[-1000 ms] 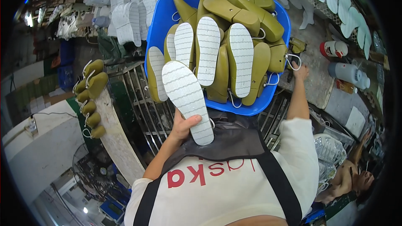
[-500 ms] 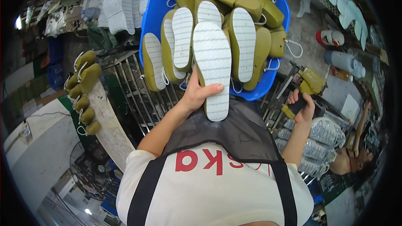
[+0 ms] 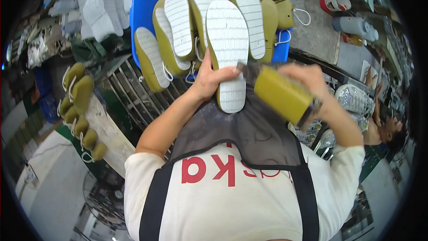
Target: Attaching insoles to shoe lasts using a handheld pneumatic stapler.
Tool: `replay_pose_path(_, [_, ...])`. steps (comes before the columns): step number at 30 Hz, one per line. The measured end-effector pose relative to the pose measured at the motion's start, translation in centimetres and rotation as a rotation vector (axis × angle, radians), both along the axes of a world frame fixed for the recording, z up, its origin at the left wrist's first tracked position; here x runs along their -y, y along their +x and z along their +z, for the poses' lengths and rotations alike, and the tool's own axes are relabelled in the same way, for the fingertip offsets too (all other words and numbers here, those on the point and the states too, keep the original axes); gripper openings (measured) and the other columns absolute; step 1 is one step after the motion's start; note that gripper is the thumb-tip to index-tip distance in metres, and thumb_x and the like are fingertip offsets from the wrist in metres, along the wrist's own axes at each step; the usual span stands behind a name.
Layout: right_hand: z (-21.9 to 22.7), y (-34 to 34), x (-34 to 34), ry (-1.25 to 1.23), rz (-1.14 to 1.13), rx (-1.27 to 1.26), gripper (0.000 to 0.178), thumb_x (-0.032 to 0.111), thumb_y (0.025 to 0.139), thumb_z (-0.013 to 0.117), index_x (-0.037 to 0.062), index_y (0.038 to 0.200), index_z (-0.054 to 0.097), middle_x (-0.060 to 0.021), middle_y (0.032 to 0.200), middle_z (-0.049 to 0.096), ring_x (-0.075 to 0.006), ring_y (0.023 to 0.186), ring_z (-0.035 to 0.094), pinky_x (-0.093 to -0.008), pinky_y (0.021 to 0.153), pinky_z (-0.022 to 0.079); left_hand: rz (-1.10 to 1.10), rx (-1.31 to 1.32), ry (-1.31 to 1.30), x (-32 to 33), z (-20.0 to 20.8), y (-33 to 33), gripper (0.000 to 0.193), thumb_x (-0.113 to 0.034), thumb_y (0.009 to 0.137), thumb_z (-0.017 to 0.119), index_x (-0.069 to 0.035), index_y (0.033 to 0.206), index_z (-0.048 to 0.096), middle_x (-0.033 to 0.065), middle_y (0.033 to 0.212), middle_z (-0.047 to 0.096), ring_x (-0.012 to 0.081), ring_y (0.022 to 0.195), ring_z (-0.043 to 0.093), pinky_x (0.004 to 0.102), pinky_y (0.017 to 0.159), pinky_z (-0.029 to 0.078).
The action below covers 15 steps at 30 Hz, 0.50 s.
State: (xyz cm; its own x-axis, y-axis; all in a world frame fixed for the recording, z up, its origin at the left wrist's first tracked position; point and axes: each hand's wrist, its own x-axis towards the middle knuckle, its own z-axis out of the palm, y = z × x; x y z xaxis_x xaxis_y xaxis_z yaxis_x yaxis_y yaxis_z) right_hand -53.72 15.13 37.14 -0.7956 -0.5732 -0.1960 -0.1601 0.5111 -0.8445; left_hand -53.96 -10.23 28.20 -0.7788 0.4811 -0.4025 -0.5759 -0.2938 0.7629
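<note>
My left hand is closed round an olive shoe last, its thumb across the white ribbed insole that covers the last's sole. This last is held sole up in front of my dark apron. My right hand grips a yellow staple gun, blurred by motion. The gun's dark nose meets the insole's right edge in the picture, close to my left thumb; whether it touches I cannot tell. Beyond stands a blue tub packed with olive lasts, several bearing white insoles.
At left, several olive lasts line a narrow board beside a metal rack. White insoles are piled at the far left. Bottles stand at the right, above clear-wrapped bundles. Another person is at the far right.
My right hand has brought the staple gun leftward from the right side to the insole's edge and turned it. The last stays in my left hand. The whole view has shifted slightly.
</note>
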Motion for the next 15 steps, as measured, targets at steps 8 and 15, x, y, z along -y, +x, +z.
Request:
replay_pose_path(8, [-4.9, 5.6, -4.9, -0.561, -1.14, 0.19, 0.022, 0.018, 0.086, 0.059, 0.0005, 0.099, 0.064, -0.0101, 0.086, 0.067, -0.021, 0.079, 0.065, -0.0301, 0.076, 0.05, 0.415, -0.046, -0.077, 2.3, 1.3, -0.3, 0.071, -0.015, 0.075, 0.07, 0.001, 0.134, 0.034, 0.0147, 0.114, 0.055, 0.0228, 0.102, 0.057, 0.0359, 0.086, 0.049])
replay_pose_path(15, [-17.6, -10.3, -15.4, -0.703, -1.467, 0.237, 0.016, 0.015, 0.081, 0.071, 0.0062, 0.081, 0.057, -0.0012, 0.062, 0.05, -0.011, 0.051, 0.047, -0.0241, 0.047, 0.04, 0.576, -0.242, -1.169, 14.8, -0.4, -6.4, 0.075, -0.044, 0.076, 0.072, 0.008, 0.122, 0.045, 0.0236, 0.107, 0.063, 0.0299, 0.095, 0.065, 0.0351, 0.085, 0.049])
